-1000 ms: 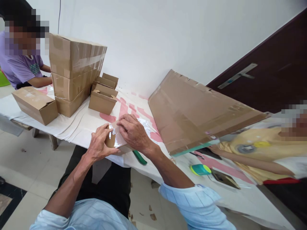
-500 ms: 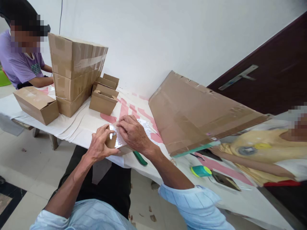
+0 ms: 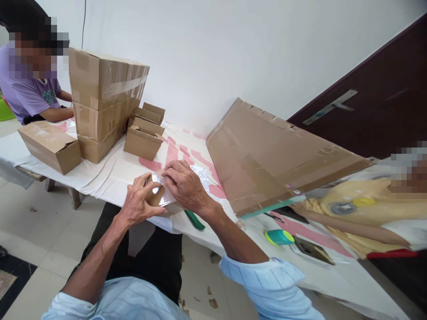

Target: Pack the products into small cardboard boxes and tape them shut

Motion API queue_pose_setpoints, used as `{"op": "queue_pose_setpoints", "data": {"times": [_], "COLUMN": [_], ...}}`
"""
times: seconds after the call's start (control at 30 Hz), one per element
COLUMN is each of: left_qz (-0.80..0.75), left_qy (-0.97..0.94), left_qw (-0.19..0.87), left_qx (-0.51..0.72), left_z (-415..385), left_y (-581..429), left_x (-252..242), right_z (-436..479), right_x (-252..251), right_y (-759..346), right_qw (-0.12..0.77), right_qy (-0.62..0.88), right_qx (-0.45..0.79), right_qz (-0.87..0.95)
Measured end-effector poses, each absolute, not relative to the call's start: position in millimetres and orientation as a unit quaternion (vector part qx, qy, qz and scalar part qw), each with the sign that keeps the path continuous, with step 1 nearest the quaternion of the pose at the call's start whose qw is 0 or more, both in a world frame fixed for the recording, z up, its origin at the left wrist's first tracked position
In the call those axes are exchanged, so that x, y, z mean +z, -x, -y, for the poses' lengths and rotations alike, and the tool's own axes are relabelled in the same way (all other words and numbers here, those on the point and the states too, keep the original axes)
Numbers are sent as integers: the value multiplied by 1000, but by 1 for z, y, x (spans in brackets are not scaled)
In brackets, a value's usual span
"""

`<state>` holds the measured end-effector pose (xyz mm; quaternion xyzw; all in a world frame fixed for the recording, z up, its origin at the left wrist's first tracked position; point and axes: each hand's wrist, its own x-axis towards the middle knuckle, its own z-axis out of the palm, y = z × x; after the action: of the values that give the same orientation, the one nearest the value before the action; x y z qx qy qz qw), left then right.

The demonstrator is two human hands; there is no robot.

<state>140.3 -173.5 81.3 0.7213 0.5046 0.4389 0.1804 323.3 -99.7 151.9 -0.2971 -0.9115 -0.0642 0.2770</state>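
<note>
A small cardboard box (image 3: 157,197) with a shiny clear film on its top face lies at the table's front edge, partly covered by my hands. My left hand (image 3: 140,200) grips its near left side, the thumb along the front and the index finger bent over the top. Curled over the far right part of the top is my right hand (image 3: 184,184), fingertips pinched together at the film; what they pinch is too small to make out. Behind my right hand lies a clear sheet with printed marks (image 3: 202,175). A green object (image 3: 195,220) sits under my right wrist.
Large taped cartons (image 3: 100,84) are stacked on the left, with a closed box (image 3: 50,144) before them and open small boxes (image 3: 143,141) beside them. A leaning cardboard panel (image 3: 276,160) separates me from a person on the right. Another person sits far left.
My left index finger has shifted slightly over the film on the box top. My right hand stays nearly in place, and the box has not visibly moved.
</note>
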Motion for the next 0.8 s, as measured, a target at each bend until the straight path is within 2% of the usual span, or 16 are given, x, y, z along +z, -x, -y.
{"op": "queue_pose_setpoints", "data": {"times": [0.23,0.43,0.8], "left_qz": [-505,-473,-486], "left_qy": [-721,-688,-674], "left_qw": [208,220,141], "left_qx": [426,505,538], "left_z": [174,165,152], "left_y": [-135,-134,-134], "left_x": [82,75,83], "right_z": [102,103,106], "right_x": [152,152,151], "right_y": [-322,-321,-318], "right_qw": [280,286,286], "right_qy": [296,293,292], "right_qx": [-59,-52,-44], "right_qz": [911,911,912]}}
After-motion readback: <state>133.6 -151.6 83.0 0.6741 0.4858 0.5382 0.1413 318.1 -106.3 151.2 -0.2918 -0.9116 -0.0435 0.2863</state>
